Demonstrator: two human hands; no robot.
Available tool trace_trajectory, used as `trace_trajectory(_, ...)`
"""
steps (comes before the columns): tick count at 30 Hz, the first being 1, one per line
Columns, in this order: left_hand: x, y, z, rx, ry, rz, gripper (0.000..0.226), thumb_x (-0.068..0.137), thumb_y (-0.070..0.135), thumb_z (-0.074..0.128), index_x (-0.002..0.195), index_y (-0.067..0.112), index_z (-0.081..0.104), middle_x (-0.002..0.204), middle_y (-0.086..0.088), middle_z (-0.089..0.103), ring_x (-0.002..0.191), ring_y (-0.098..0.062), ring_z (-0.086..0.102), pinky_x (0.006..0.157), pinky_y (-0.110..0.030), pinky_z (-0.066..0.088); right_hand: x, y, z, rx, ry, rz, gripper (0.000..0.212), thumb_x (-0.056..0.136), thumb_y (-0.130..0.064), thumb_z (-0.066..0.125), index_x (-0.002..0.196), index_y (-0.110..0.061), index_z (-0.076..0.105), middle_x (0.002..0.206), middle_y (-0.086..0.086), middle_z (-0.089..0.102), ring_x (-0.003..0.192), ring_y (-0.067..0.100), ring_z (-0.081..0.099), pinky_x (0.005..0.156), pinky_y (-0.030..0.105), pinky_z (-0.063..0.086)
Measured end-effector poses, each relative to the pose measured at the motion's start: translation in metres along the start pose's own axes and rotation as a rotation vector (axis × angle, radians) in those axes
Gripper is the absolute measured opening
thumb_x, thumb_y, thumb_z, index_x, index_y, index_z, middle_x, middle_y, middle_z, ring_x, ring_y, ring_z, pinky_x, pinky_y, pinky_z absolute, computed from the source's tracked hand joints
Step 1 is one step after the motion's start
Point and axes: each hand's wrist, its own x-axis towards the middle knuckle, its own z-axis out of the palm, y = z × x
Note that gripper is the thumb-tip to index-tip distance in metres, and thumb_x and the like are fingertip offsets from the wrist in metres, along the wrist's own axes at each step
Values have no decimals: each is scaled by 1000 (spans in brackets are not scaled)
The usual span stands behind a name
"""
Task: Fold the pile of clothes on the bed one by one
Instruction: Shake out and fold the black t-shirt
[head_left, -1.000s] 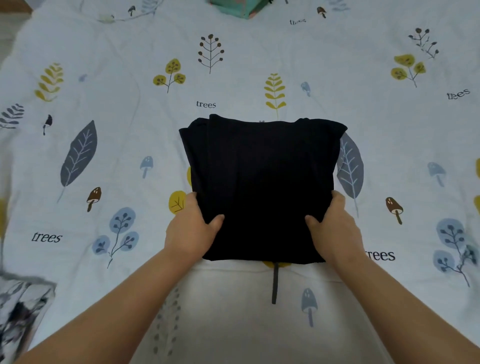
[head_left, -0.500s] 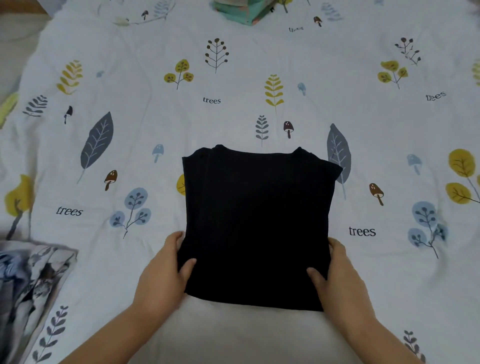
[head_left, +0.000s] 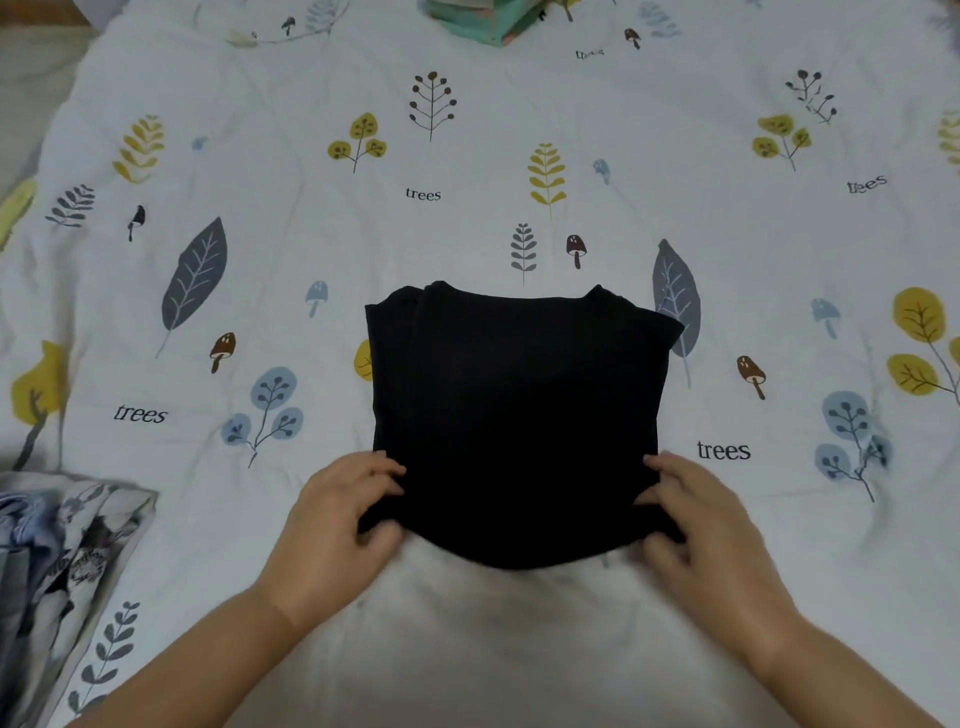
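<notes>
A black garment (head_left: 519, 415), folded into a rough square, lies in the middle of the white bed cover (head_left: 467, 182) printed with leaves and mushrooms. My left hand (head_left: 332, 530) grips its near left corner, fingers curled round the edge. My right hand (head_left: 696, 525) grips the near right corner the same way. The near edge of the garment bows down between my two hands, slightly lifted at the corners.
A folded teal and pale item (head_left: 483, 21) sits at the far edge of the bed. A crumpled blue-grey floral cloth (head_left: 57, 566) lies at the near left. A plain white patch of bedding (head_left: 493, 649) is just in front of me.
The garment has come nearer to me across the cover. My hands went from lying flat along its sides to curling round its near corners.
</notes>
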Motion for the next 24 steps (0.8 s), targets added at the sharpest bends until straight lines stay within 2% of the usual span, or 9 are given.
trace_trajectory(1,7,10,-5,-164,41,-113,32,63,36,43,82,29,68,81,25,63,86,8,53,78,-4,38,9,-5,-8,150,11,98,20,74,-14,50,82,-22,67,102,-13,64,98,4,53,77,8,39)
trace_trajectory(3,29,24,-15,-448,126,-257,19,66,28,49,73,30,67,59,20,61,60,5,53,58,-4,39,30,-11,-20,371,95,232,34,78,1,54,81,-31,64,82,-16,67,84,1,59,70,4,42)
trace_trajectory(7,90,32,-32,-508,318,-288,24,83,4,59,71,24,62,57,14,61,52,3,54,54,-12,45,82,-17,-32,472,270,306,32,82,2,51,96,-26,61,88,-4,64,76,9,57,66,8,44)
trace_trajectory(11,146,21,-37,-375,322,-373,2,84,18,62,85,17,62,84,-3,65,79,-19,63,72,-31,51,131,-11,-31,486,323,365,21,86,-9,51,103,-20,57,99,6,64,86,20,58,74,27,44)
trace_trajectory(14,171,11,-32,-83,331,-457,27,84,31,63,102,12,60,98,-6,62,100,-26,59,81,-30,44,153,-5,-26,377,331,438,28,91,-13,50,119,-13,54,107,7,62,95,19,55,82,23,40)
trace_trajectory(16,176,15,-23,84,355,-463,42,89,32,56,124,8,49,118,-10,59,113,-28,53,85,-31,37,160,-7,-21,246,345,458,37,93,-12,45,129,-8,47,115,10,58,105,24,52,87,24,36)
trace_trajectory(18,170,24,-8,199,377,-265,48,93,29,47,135,7,41,138,-15,47,125,-32,45,99,-38,34,155,-18,-9,56,347,374,45,93,-14,43,137,-7,39,138,13,44,126,28,41,99,33,32)
trace_trajectory(21,152,19,24,519,132,140,58,89,40,27,137,12,44,145,-14,40,134,-32,37,107,-52,28,135,-24,22,-306,179,43,55,93,-32,41,144,-12,34,152,16,25,141,32,22,111,51,20)
trace_trajectory(24,142,-5,35,696,-210,93,79,78,54,-7,148,26,19,157,2,12,145,-18,7,114,-50,0,127,-9,35,-457,-167,128,56,98,-47,24,149,-29,13,159,-2,-2,145,19,-8,112,56,-1)
